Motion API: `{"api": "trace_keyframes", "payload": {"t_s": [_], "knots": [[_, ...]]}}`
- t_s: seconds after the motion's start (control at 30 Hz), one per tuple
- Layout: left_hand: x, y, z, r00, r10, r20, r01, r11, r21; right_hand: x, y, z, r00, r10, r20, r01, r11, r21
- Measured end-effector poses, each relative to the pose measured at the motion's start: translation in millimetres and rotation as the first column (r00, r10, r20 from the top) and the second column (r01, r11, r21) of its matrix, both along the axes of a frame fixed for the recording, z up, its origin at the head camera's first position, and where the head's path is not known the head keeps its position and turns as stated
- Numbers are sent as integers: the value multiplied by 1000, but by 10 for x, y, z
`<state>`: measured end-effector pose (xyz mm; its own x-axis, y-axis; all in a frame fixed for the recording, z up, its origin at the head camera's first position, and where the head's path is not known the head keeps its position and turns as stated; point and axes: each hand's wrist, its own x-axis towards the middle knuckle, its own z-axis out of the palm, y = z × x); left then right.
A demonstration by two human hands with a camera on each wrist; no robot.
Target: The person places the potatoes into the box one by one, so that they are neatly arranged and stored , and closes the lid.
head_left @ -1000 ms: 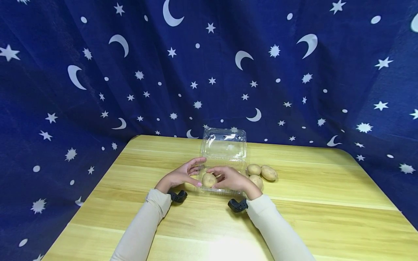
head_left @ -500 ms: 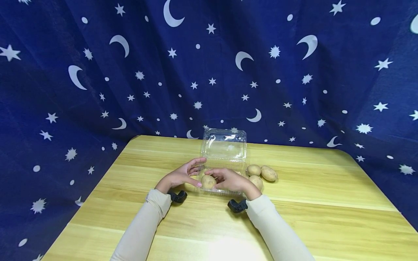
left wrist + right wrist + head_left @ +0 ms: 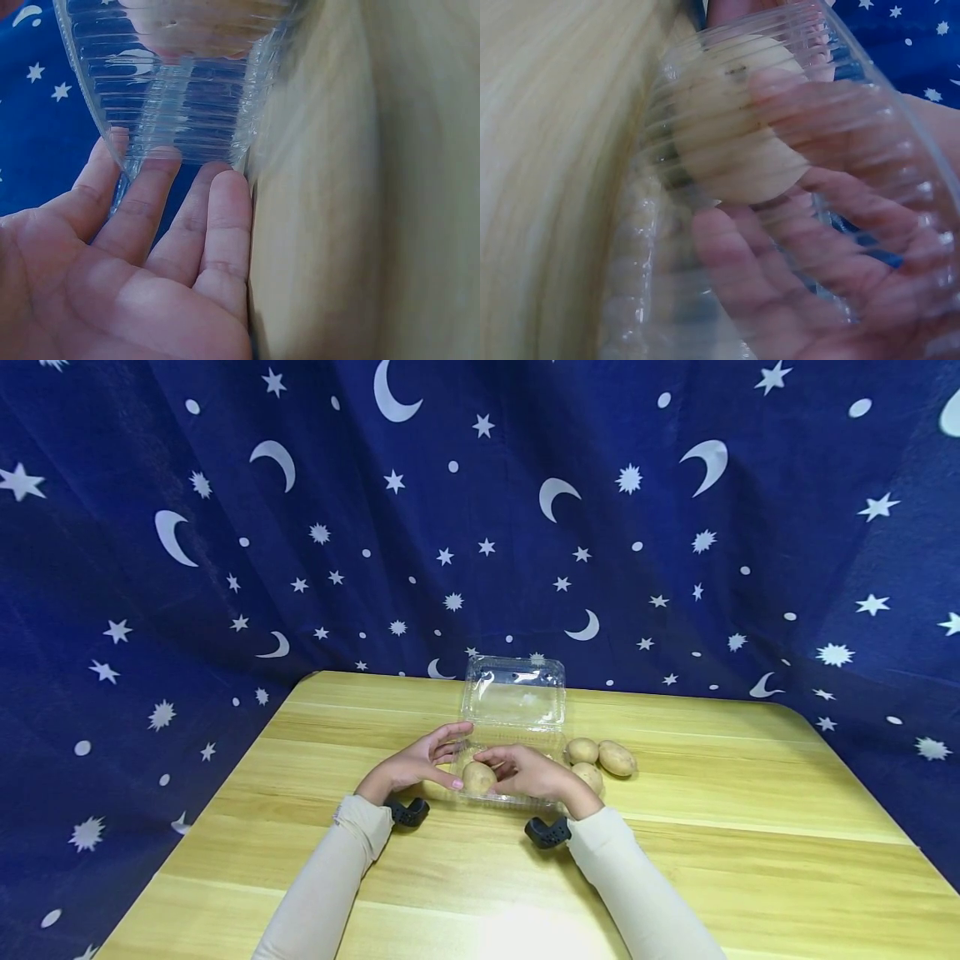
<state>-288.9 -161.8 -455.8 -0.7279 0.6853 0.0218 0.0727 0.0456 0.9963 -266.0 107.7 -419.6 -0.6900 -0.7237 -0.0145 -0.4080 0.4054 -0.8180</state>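
Right hand [image 3: 534,773] grip curled round potato [image 3: 478,776], holding it low inside clear plastic clamshell box [image 3: 514,700] at box's near left corner. Right wrist view: fingers [image 3: 832,191] wrap potato [image 3: 731,127], seen through ribbed box wall [image 3: 900,142]. Left hand [image 3: 414,762] grip apart, fingers straight, fingertips [image 3: 229,195] touching outer ribbed wall [image 3: 187,112] of box. Box lid stands open, upright at back. Three more potatoes [image 3: 600,760] lie on wooden surface [image 3: 750,827], just right of box.
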Motion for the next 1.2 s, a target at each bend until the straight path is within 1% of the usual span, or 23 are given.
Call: {"api": "trace_keyframes", "payload": {"t_s": [0.27, 0.53, 0.73, 0.9, 1.03, 1.2], "knots": [[12, 6, 17, 1000, 5, 2, -5, 1000, 2, 17, 1, 2, 999, -41, 17, 41, 999, -17], [26, 11, 21, 1000, 15, 1, -15, 1000, -12, 52, 35, 21, 997, -75, -30, 73, 996, -50], [21, 13, 7, 1000, 13, 5, -13, 1000, -6, 84, 74, 49, 994, -101, -44, 97, 992, -80], [30, 16, 11, 1000, 16, 8, -16, 1000, 1, 95, 120, 46, 990, -114, -81, 105, 988, -112], [32, 17, 9, 1000, 19, 3, -19, 1000, 3, 101, 165, 35, 984, -151, -94, 137, 980, -142], [27, 24, -7, 1000, 16, -3, -16, 1000, 4, 111, 234, 14, 977, -188, -100, 163, 963, -215]]}}
